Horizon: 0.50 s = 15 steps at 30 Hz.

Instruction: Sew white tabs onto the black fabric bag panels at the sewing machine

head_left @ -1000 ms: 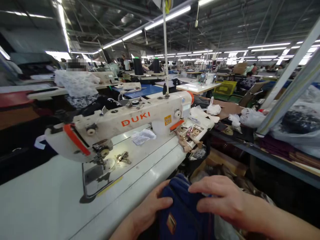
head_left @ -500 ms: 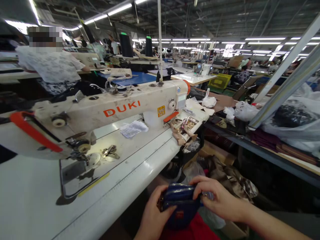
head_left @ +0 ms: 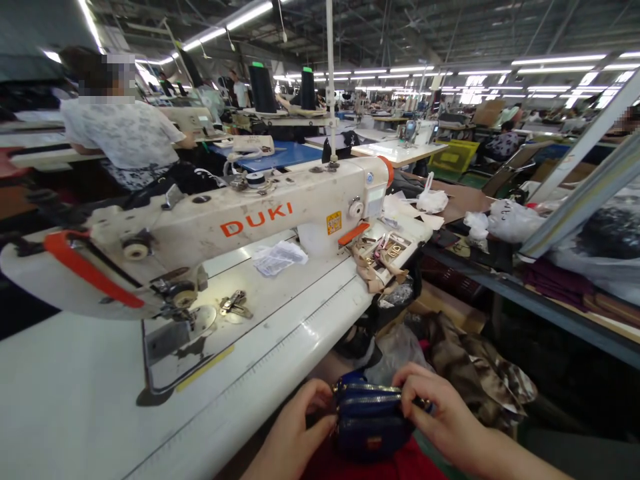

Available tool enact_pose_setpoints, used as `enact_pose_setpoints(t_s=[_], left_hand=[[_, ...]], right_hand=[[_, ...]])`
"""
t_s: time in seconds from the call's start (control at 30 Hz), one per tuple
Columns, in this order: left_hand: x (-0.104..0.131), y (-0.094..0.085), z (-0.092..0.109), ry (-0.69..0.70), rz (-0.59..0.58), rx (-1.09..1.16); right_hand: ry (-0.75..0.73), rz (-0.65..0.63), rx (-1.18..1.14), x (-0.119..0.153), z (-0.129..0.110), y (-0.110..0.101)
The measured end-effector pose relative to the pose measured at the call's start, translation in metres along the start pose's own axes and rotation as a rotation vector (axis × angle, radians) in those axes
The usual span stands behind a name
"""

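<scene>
A small dark blue bag [head_left: 373,427] with metal zippers along its top and a small label on its front sits low in the head view, over red cloth [head_left: 415,465]. My left hand [head_left: 300,423] pinches its left end, thumb and fingers closed near the metal fitting there. At the other end, my right hand [head_left: 435,410] grips the upper right corner by the zipper ends, fingers curled. Whatever lies inside the bag is hidden. To the left stands a white sewing machine [head_left: 260,217] marked DUKI, on its pale table [head_left: 280,347].
Crumpled white paper [head_left: 280,258] and a metal attachment [head_left: 236,305] lie on the machine bed. A tray of metal parts [head_left: 393,250] sits at the table's far end. Brown fabric [head_left: 475,367] fills a box on the right. A co-worker [head_left: 117,127] is at the back left.
The view has swung slightly left, so the scene sits further right. The blue bag has turned its zippered top more level, and both hands have stayed on its ends.
</scene>
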State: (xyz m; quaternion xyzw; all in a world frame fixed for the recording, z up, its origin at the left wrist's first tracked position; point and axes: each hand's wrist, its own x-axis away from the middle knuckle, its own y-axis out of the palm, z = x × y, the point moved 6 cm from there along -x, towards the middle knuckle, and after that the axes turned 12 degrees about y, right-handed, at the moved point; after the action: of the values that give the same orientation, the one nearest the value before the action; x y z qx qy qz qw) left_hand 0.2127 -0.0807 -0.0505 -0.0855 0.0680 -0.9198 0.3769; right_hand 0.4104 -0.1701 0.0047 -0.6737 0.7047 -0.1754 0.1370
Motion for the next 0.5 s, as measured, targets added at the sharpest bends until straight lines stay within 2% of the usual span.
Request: enact_pose_setpoints(t_s=[0.13, 0.27, 0.4, 0.5], left_hand=[[-0.003, 0.008, -0.006, 0.002, -0.074, 0.118], [-0.003, 0.005, -0.007, -0.041, -0.094, -0.049], [0.0, -0.002, 0.004, -0.071, -0.156, -0.217], [0.001, -0.003, 0.018, -0.102, -0.209, -0.171]], right_hand=[[0.018, -0.032, 0.016, 0.002, 0.001, 0.002], [0.017, -0.037, 0.016, 0.003, 0.0, 0.004], [-0.008, -0.05, 0.028, 0.004, -0.006, 0.004], [-0.054, -0.024, 0.061, 0.006, -0.01, 0.004]])
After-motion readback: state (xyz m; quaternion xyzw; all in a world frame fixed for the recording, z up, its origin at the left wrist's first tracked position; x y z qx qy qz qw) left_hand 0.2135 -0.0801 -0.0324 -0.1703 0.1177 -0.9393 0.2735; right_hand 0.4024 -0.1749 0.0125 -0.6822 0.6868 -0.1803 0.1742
